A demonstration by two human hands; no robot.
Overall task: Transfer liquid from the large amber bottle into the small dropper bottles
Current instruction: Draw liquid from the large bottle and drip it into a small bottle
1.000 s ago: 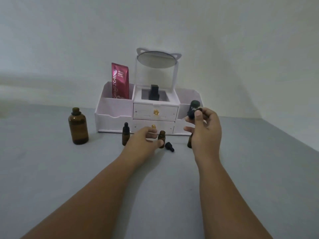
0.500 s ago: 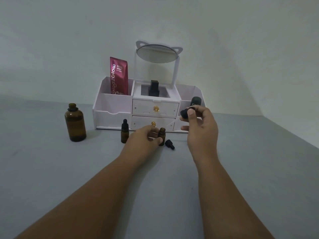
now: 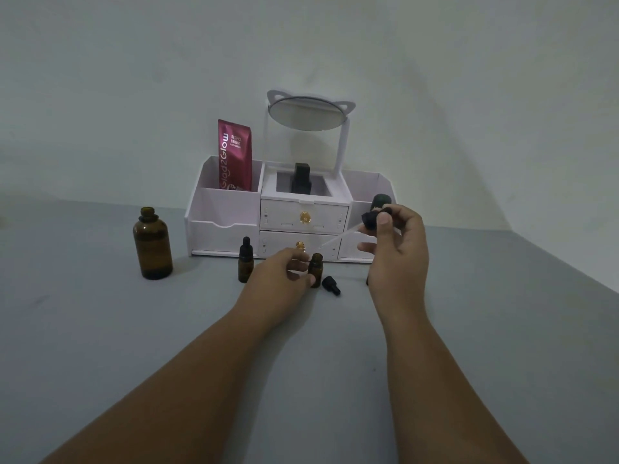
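While both bare forearms reach in from the near edge of the grey table (image 3: 100, 329), the right hand (image 3: 398, 249) is raised above the surface, thumb and fingers pinched shut on the black bulb of a dropper (image 3: 370, 221) whose clear pipette slants down and to the left. Its tip stops just above and to the right of the open small bottle (image 3: 315, 268), not touching it as far as can be seen. Lower and to the left, the left hand (image 3: 278, 279) rests near the table, fingertips closed lightly on that uncapped amber bottle, which stands upright.

A loose black dropper cap (image 3: 331, 285) lies on its side just right of this bottle. Left of the hand stands a second small dropper bottle (image 3: 245, 264), capped and upright. Well to the far left, the large amber bottle (image 3: 152, 244) stands uncapped and apart from both hands (its contents cannot be judged in the dim light). A sliver of something dark shows at the table behind the right wrist; what it is cannot be told.

Behind everything sits a white drawer organizer (image 3: 227, 209) against the wall, holding a red sachet (image 3: 235, 155), a black bottle (image 3: 301, 179) and an oval mirror (image 3: 308, 113).
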